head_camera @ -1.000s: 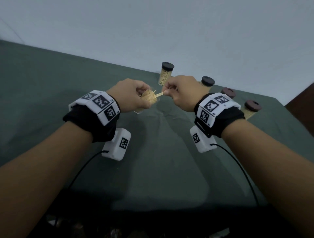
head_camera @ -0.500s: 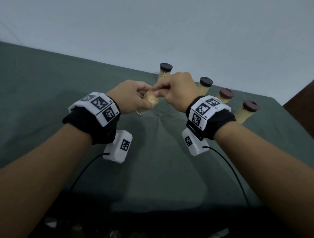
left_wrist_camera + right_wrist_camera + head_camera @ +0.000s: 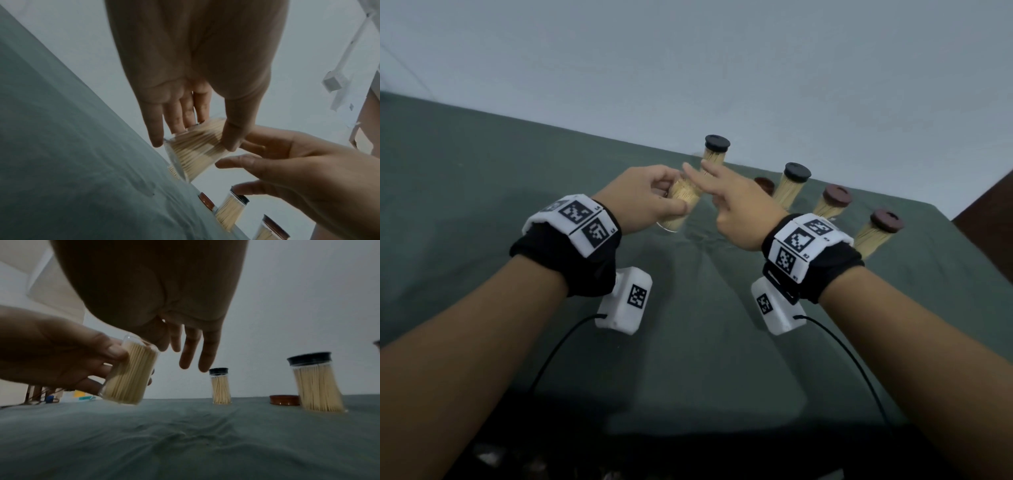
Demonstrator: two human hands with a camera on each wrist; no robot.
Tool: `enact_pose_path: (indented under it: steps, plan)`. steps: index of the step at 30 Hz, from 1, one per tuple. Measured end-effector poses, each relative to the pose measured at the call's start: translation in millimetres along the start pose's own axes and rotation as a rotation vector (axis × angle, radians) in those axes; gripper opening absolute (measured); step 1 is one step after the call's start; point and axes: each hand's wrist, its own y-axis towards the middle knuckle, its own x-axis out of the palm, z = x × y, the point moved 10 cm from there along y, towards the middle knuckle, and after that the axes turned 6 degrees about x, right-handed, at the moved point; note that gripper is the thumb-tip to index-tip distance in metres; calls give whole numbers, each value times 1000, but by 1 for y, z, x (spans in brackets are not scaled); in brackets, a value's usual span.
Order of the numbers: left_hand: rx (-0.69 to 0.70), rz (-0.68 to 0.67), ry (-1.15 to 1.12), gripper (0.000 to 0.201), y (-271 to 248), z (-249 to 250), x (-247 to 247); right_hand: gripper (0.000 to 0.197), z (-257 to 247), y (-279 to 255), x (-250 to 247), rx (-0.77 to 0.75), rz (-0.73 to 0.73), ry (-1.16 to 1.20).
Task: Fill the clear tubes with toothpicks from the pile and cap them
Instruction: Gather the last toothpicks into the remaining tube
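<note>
While the green cloth (image 3: 688,342) bears four capped tubes along its far edge, the step in hand looks like the filling's end: the open tube (image 3: 129,374) is packed with toothpicks and has no cap. I judge the next move calls for the loose brown cap (image 3: 284,400), lying on the cloth just beside a black-capped tube (image 3: 316,382), to be picked up and pressed on squarely. No pile of toothpicks shows. The left hand (image 3: 643,202) is raised above the cloth, thumb and fingers curled round the tilted open tube. The right hand (image 3: 736,209) is beside it, holding nothing, fingers straight and spread, their tips near the tube's mouth.
</note>
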Motion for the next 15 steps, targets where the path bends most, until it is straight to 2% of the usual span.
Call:
enact_pose_path:
  steps: [3, 5, 8, 10, 13, 15]
  plan:
    - [1, 18, 6, 48, 1, 0, -1, 63, 0, -3, -22, -35, 213, 121]
    - [4, 17, 13, 47, 1, 1, 0, 58, 0, -2, -22, -56, 217, 120]
    - [16, 20, 27, 45, 4, 6, 3, 64, -2, -4, -17, -80, 142, 115]
    - [19, 27, 11, 44, 7, 8, 6, 60, -2, -8, -32, -94, 225, 174]
    - [13, 30, 22, 44, 16, 9, 8, 51, 24, 1, -49, 45, 312, 210]
    - [11, 24, 26, 45, 25, 10, 11, 47, 53, 15, -48, 201, 261, 150]
